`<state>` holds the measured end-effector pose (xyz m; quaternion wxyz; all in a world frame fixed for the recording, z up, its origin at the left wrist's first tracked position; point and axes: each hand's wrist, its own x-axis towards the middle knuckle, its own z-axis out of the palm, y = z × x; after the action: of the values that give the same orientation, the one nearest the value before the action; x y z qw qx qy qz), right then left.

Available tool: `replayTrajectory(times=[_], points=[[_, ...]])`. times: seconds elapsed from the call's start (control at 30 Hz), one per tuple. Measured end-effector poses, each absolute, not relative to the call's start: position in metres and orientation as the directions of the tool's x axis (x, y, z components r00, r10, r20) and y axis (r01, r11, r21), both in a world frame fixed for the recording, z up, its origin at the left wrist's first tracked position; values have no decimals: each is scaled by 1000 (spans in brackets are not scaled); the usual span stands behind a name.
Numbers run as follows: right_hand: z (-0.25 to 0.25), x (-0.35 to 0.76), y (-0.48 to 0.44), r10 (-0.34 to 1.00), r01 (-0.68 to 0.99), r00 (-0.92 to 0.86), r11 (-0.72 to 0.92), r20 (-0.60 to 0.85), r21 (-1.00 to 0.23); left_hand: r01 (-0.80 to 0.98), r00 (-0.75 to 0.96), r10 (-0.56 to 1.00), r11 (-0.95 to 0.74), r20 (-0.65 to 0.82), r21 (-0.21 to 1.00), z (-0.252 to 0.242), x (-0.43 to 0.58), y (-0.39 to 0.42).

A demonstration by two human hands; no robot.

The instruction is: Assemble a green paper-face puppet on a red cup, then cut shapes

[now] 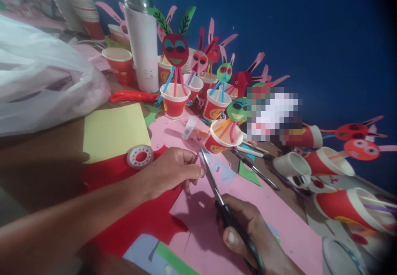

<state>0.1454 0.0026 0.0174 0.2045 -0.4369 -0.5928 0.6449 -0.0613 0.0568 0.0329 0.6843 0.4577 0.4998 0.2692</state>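
Note:
My right hand grips black-handled scissors, fingers around the handles. The steel blades point up and away, their tips beside my left hand. That left hand is closed in a pinch, thumb against the fingers; whatever it pinches is too small to make out. Both hands are over a large pink sheet. Under my left forearm lies cut red paper, with a white tape roll on it. Just beyond the fingertips stands a paper cup holding a green paper face on straws.
More red paper cups with paper-face figures stand along the blue wall. A white flask, red-handled tool and plastic bag are at left. A black pen and white mug lie to the right.

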Motion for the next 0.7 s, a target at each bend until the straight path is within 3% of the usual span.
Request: replayTrajectory(times=[0.7], points=[[19, 148, 1, 756, 254, -542, -270, -368, -929, 93, 399, 799, 452, -449, 887, 29, -64, 59]])
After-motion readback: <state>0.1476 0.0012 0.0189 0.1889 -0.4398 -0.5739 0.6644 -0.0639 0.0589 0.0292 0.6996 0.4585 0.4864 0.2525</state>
